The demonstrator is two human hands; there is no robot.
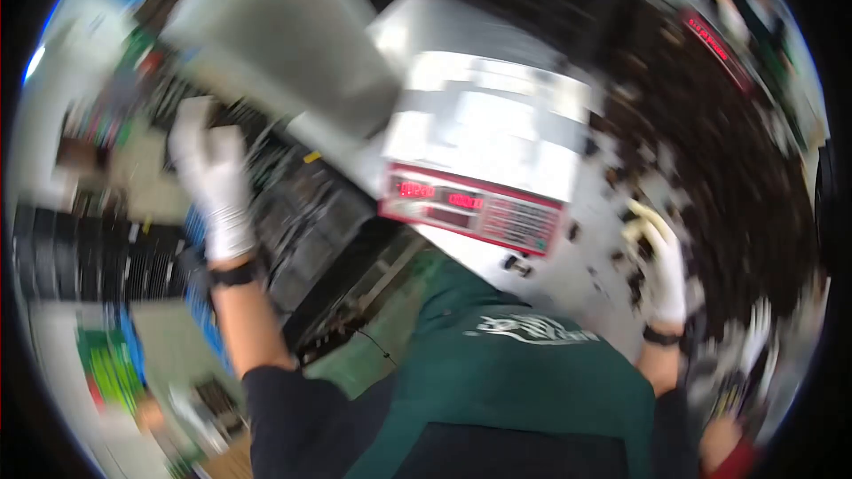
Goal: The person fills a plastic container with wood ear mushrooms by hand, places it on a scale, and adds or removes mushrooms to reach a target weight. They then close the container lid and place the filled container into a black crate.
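My left hand [211, 173], in a white glove, reaches out over the left side beside a black crate [306, 239] of packed dark pieces. Its fingers are blurred but look apart, with nothing visible in them. My right hand [661, 262], also gloved and yellowish at the fingertips, is over the metal table [590, 279]. Its bent fingers look spread, close to loose small dark pieces [635, 288] at the edge of a large dark heap [710, 160]. Between my hands stands a weighing scale [484, 137] with a silver top and a red-edged panel with lit red digits.
A large pale grey bin [280, 35] stands beyond the crate. Stacked black trays [98, 253] are at the far left. A second red display [717, 49] shows past the heap. Other people's gloved hands [756, 337] are at the lower right. A small dark piece [516, 266] lies before the scale.
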